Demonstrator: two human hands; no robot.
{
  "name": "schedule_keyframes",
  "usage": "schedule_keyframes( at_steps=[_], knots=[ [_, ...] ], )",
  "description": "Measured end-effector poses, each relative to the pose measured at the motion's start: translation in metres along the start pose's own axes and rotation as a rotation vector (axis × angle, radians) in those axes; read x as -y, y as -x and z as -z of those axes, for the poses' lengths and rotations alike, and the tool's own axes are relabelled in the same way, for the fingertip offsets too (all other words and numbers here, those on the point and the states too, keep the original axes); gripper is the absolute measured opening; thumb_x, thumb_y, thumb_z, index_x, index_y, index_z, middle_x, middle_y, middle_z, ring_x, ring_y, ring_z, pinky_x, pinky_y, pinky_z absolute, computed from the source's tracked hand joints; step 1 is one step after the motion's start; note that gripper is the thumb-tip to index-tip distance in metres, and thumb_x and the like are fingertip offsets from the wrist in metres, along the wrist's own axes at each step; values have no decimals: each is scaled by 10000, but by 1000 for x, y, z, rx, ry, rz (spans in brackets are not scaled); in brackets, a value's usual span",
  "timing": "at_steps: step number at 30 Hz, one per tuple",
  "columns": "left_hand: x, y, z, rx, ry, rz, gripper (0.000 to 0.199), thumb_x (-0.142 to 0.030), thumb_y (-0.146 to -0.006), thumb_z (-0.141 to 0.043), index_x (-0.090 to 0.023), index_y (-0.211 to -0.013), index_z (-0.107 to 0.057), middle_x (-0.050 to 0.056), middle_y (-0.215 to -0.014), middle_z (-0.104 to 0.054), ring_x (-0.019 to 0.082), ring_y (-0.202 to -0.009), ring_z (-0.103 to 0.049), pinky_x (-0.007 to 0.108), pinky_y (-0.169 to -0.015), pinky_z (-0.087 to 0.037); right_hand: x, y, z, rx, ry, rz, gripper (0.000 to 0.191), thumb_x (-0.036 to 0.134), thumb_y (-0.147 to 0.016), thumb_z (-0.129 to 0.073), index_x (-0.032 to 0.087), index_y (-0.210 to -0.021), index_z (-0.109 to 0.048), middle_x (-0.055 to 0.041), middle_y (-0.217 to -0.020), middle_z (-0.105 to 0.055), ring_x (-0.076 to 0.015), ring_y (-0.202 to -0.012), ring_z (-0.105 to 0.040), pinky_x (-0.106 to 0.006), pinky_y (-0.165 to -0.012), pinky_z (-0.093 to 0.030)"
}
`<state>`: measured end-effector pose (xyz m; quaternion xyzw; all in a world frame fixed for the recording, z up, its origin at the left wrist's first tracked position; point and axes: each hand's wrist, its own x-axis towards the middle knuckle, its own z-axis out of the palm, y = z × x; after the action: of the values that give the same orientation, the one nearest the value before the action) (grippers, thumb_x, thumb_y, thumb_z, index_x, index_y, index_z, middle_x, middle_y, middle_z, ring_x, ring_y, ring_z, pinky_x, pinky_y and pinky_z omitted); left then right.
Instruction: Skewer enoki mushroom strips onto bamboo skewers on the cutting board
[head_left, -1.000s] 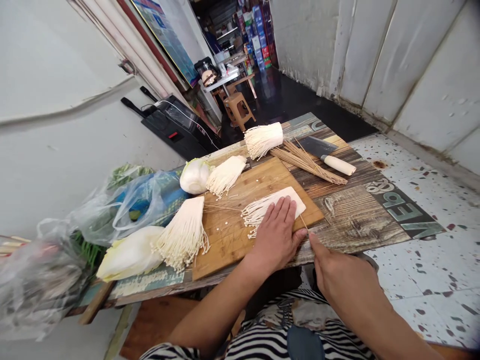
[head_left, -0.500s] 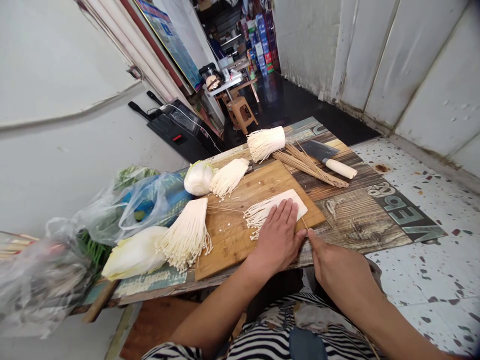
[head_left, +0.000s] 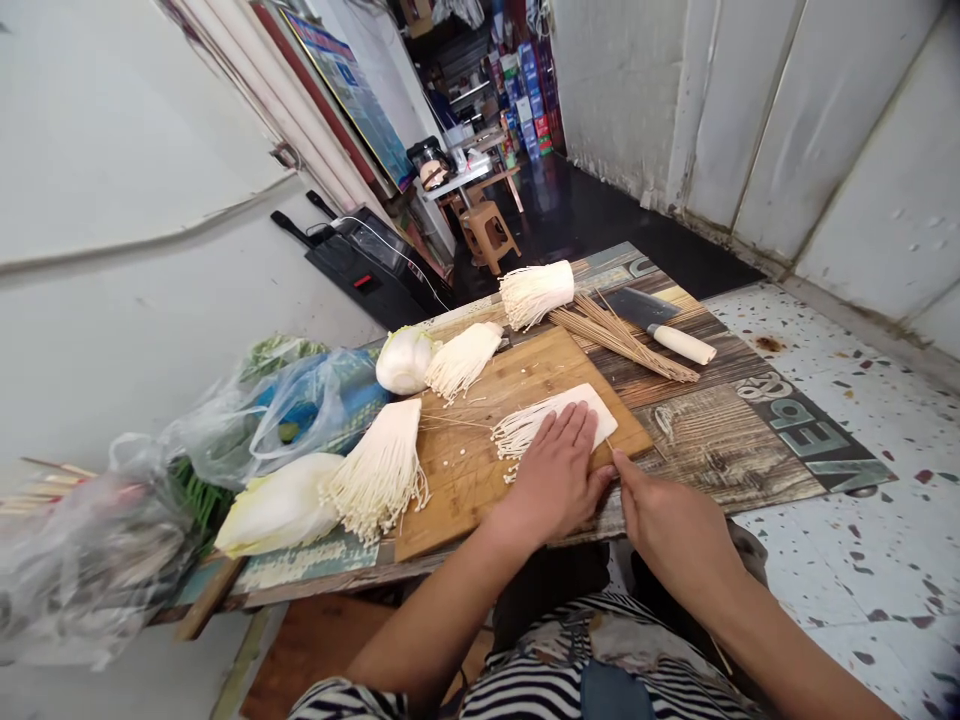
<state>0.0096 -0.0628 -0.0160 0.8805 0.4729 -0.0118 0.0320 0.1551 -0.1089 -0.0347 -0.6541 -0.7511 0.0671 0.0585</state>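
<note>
Enoki cluster (head_left: 603, 412) is seen, in the head view, held flat on the right part of the cutting board (head_left: 465, 485) under the left hand (head_left: 556, 475), whose fingers are extended, unclosed. A thin skewer (head_left: 612, 446) is pinched in the fingers of the right hand (head_left: 679, 525) at the cluster's root end; how deep it is inserted cannot be told. A skewer bundle (head_left: 630, 345) and a cleaver (head_left: 651, 321) are laid on the far side of the bench (head_left: 720, 430).
</note>
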Motion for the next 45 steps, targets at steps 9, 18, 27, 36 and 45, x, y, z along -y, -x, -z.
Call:
schedule_keyframes(
  at_steps=[9,18,27,36,45],
  knots=[
    [18,-15,7,39,-22,106,743,-573,-980,-259,-32,-1490,-239,172,-1569,-213,250,-1470,-157,433,-1210,-163,-3,7,-5,-99,-30,23,418,173,-909,-461,137,-1312,-565,-56,-680,-720,-180,-544,-668,-251,-445,-361],
    [17,-19,0,56,-2,64,640,-469,-1009,-269,-53,-1495,-247,134,-1576,-224,233,-1469,-178,403,-1208,-177,-17,28,-18,-467,-122,223,349,87,-899,-384,43,-1115,-654,-18,-555,-656,-135,-427,-597,-241,-426,-376],
    [19,-19,-2,27,39,55,640,-475,-1006,-274,-57,-1490,-263,130,-1574,-233,239,-1467,-187,419,-1205,-192,-17,21,-27,-438,-151,231,354,95,-902,-384,40,-1148,-633,-65,-680,-718,-136,-478,-623,-233,-443,-410],
    [17,-19,0,15,65,60,620,-461,-1003,-289,-73,-1486,-277,132,-1567,-245,241,-1463,-199,435,-1198,-217,-14,8,-25,-422,-165,206,359,97,-904,-383,75,-1146,-647,-52,-666,-711,-140,-476,-630,-228,-440,-410],
    [17,-19,1,16,79,61,630,-468,-1002,-289,-64,-1486,-279,132,-1568,-245,242,-1462,-201,415,-1202,-206,-13,-4,-26,-434,-134,202,343,110,-909,-409,70,-1148,-651,-47,-640,-702,-148,-469,-622,-233,-439,-390]
  ],
)
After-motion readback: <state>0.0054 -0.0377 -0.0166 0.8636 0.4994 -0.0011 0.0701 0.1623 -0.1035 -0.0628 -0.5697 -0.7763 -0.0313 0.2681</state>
